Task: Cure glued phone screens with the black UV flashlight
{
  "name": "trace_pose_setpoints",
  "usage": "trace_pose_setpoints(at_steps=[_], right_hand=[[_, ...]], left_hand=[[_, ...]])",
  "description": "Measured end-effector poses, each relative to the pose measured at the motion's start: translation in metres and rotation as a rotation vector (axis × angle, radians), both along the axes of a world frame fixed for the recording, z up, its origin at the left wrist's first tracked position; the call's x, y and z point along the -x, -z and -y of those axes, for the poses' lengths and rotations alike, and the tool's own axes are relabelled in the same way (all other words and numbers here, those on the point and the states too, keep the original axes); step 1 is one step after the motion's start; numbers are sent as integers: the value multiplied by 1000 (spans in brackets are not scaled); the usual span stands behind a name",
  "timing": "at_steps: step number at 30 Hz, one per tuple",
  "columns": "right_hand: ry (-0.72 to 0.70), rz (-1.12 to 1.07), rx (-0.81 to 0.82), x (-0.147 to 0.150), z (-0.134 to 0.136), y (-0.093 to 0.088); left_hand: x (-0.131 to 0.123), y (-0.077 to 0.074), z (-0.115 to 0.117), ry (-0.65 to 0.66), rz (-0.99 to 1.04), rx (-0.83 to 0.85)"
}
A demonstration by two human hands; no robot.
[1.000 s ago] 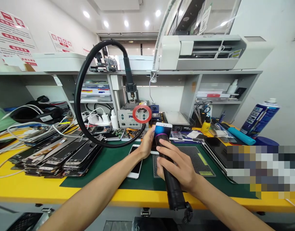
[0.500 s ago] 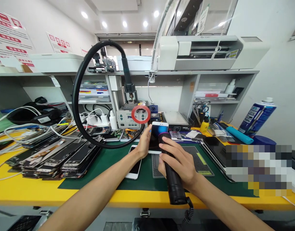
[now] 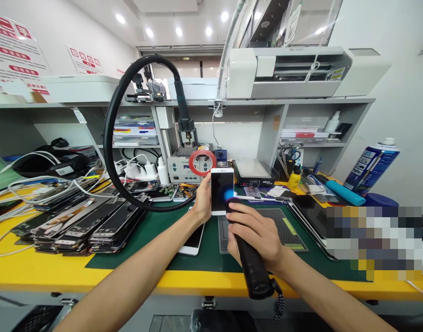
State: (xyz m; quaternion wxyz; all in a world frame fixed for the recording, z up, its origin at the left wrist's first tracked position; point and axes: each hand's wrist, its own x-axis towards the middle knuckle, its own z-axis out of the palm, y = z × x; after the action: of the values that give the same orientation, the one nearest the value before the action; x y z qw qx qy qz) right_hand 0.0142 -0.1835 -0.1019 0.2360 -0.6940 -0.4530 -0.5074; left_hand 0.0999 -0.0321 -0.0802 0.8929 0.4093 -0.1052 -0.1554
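My left hand [image 3: 202, 201] grips a white-framed smartphone [image 3: 219, 189] by its left edge and holds it upright, screen towards me. Wrapped in the fingers of my right hand [image 3: 255, 233] is a black flashlight [image 3: 253, 272] with a wrist strap hanging from its tail. Its head is close to the phone's lower right side, and a blue glow shows on the dark screen. A second white phone [image 3: 194, 240] lies on the green mat [image 3: 142, 249], partly covered by my left wrist. A grey perforated pad [image 3: 280, 230] lies behind my right hand.
Stacks of phone screens [image 3: 118, 228] stand at the left, with white cables [image 3: 59, 184] behind. A thick black hose [image 3: 108, 124] loops up from the hot-air station [image 3: 184, 168]. Red tape [image 3: 191, 163] stands there. At right are black panels [image 3: 308, 216], a yellow bottle [image 3: 294, 177] and a blue can [image 3: 370, 166].
The phone has shifted slightly left and up, and it now stands straighter. The flashlight tilts more, and the blue glow has moved from the screen's upper part to its lower right.
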Motion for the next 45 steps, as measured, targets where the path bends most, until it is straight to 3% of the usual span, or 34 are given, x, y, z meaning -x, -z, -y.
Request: trace_pose_setpoints(at_steps=[9, 15, 20, 28, 32, 37, 41, 45], right_hand=[[2, -26, 71, 1, 0, 6], [-91, -53, 146, 5, -4, 3], [-133, -64, 196, 8, -6, 3], [-108, 105, 82, 15, -5, -2], [-156, 162, 167, 19, -1, 0], [-160, 151, 138, 23, -4, 0], [-105, 162, 55, 30, -2, -12], [-58, 169, -12, 26, 10, -23]], left_hand=[[0, -8, -6, 67, 73, -53], [-2, -4, -9, 102, 86, -45], [-3, -5, -9, 150, 25, 27], [-8, -7, -10, 192, -242, 159], [-8, -8, -10, 181, -257, 138], [1, -9, -8, 235, -198, 126], [6, -12, -9, 208, -148, 60], [1, -23, -21, 29, -71, -167]])
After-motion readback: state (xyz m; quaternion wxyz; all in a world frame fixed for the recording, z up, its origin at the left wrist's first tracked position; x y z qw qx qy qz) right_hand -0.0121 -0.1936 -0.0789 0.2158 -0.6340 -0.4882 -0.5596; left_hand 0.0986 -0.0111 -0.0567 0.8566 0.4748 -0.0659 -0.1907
